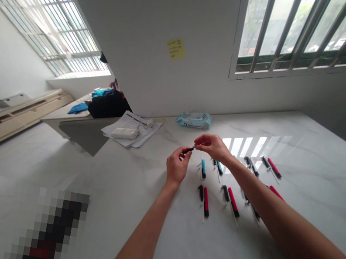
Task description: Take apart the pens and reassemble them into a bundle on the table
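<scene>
My left hand point(176, 165) is closed around a small black pen part point(187, 150), held just above the table. Close against it, my right hand point(212, 145) pinches what looks like a thin pale pen refill point(202, 143), whose tip meets or nearly meets the black part. Below my hands lie pens taken apart: a red-and-black barrel point(206, 201), a black pen piece with a clip point(201, 192), and a white refill point(203, 214). A teal-and-black barrel point(203, 168) lies near my right wrist. My right forearm covers some of the pen parts.
Several more pen sets, including a red barrel point(274, 167), lie on the white marbled table point(132, 211). A blue wipes packet point(193, 119) is by the wall. Papers point(144, 140) with a white device point(125, 133) lie left. A blurred dark patch covers the lower left.
</scene>
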Tool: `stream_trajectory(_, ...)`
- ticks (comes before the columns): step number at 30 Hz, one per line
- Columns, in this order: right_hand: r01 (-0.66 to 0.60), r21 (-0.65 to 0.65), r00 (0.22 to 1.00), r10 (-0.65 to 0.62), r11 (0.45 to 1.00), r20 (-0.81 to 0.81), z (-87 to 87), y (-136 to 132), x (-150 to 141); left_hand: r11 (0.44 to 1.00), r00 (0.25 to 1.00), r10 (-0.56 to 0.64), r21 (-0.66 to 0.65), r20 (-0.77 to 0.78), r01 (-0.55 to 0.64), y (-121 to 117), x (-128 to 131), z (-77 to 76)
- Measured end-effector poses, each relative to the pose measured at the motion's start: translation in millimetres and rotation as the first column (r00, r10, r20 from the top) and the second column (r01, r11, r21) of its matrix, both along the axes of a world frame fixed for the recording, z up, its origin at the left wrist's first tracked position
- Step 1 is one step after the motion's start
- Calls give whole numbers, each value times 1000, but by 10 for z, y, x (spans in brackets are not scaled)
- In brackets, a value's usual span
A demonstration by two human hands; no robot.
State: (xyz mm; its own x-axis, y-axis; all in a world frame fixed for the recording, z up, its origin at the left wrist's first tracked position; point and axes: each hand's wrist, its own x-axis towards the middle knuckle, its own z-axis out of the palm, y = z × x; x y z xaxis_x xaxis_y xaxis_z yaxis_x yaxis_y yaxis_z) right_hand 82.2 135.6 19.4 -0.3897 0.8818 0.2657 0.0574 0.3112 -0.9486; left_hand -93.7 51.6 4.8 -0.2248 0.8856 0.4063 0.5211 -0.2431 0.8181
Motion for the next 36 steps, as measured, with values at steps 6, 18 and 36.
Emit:
stream_trajectory(6,22,28,999,-23,999,47,45,-29,25,1000,1000,19,3,10,-19,9,-14,-10)
stream_trajectory(18,-62,-48,998,61,997,-17,28,-22,24,1000,1000,-7,6,17,7,13,6,-3)
stream_trajectory(36,-49,71,958,27,996,286,240,-164,102,1000,998,-20,19,52,20,1,14,39)
